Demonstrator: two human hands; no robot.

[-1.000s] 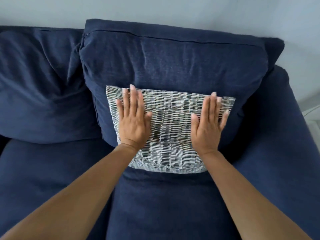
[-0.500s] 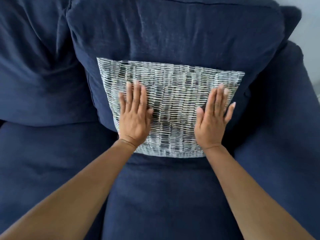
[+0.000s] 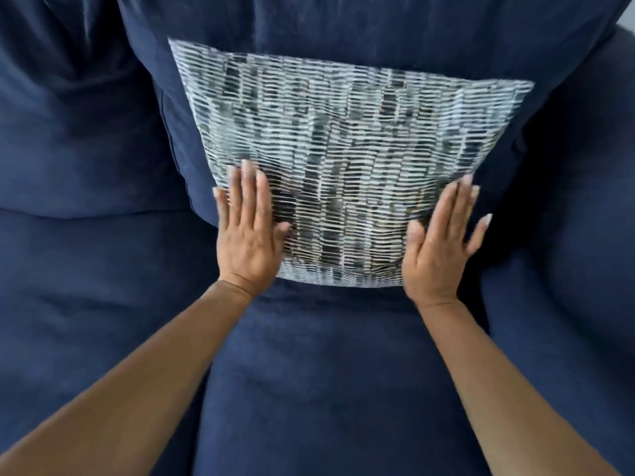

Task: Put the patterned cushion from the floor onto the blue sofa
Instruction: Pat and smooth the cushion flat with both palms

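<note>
The patterned cushion [image 3: 343, 159], white with dark dashes, stands on the blue sofa's seat [image 3: 326, 389] and leans against a big blue back cushion [image 3: 343, 22]. My left hand [image 3: 249, 231] lies flat on its lower left corner, fingers extended. My right hand [image 3: 439, 245] lies flat at its lower right edge, thumb spread out, partly over the blue fabric. Neither hand grips anything. Both hands are slightly blurred.
A second blue back cushion [image 3: 75, 108] fills the left. The left seat cushion [image 3: 103, 304] sits below it. The sofa's padded arm [image 3: 577, 235] rises on the right. A sliver of pale wall [image 3: 628, 15] shows at the top right.
Both hands have slid down the cushion's face toward its bottom corners and slightly apart. The view has moved closer and lower over the sofa.
</note>
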